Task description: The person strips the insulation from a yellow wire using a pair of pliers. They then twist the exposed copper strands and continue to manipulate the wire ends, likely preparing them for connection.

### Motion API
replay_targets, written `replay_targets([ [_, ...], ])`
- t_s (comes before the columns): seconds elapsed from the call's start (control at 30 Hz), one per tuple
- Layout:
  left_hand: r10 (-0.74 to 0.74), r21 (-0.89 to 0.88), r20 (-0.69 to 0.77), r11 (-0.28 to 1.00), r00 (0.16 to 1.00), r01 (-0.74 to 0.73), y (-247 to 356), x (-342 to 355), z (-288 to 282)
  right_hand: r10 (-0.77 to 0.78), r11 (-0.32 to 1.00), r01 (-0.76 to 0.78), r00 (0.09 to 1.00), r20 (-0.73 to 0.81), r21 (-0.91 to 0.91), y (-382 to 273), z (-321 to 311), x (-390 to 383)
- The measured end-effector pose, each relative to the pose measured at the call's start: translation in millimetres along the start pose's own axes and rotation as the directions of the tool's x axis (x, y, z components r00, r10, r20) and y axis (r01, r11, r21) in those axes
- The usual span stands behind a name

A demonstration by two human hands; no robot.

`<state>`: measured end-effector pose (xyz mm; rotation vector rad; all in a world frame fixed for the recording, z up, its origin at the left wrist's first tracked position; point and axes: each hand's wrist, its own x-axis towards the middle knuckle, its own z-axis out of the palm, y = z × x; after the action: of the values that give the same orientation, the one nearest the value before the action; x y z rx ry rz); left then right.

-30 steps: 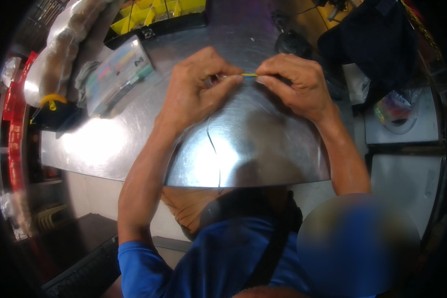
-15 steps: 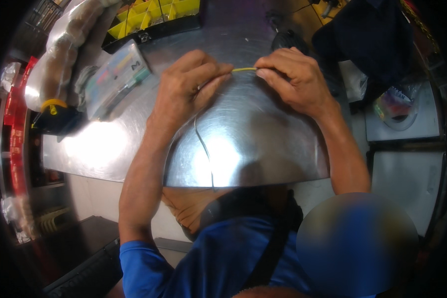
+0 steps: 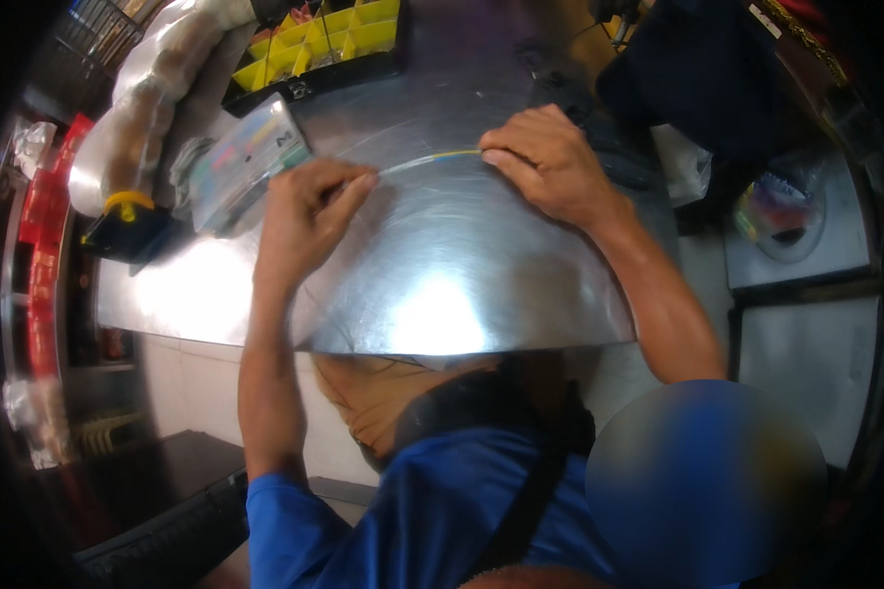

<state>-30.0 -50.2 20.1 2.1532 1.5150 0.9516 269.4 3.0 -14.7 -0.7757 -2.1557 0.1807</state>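
Note:
A thin wire spans the gap between my two hands over the metal table. Its part near my right hand is yellow; the stretch toward my left looks pale or clear. One end is pinched between thumb and fingers of my left hand. My right hand pinches the yellow end with its fingers curled. The wire is nearly straight, slightly bowed, and held above the tabletop. Whatever lies inside each pinch is hidden by the fingertips.
Beyond my left hand lies a clear plastic case. Behind it stands a black organizer with yellow compartments. Plastic-wrapped rolls line the far left. Dark cloth hangs at right, above a white surface with a clear bag.
My left hand has moved left and slightly nearer, widening the gap between the hands. More wire now shows between them. The thin strand hanging below my left hand is no longer clearly seen.

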Motion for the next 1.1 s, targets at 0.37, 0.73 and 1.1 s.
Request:
replay_targets([
  [0.37, -0.337, -0.195, -0.133, 0.931, 0.932, 0.309, 2, -137, -43, -0.252, 0.967, 0.253, 0.967, 0.026, -0.020, -17, 29, -10],
  [0.73, -0.518, -0.322, -0.064, 0.820, 0.853, 0.473, -19, -200, -33, -0.220, 0.973, 0.226, 0.969, 0.113, -0.045, -27, 26, -6],
  [1.1, -0.538, -0.233, -0.210, 0.839, 0.817, 0.492, -105, -309, -48, -0.312, 0.913, 0.318, 0.948, 0.064, -0.257, -6, 19, -4],
])
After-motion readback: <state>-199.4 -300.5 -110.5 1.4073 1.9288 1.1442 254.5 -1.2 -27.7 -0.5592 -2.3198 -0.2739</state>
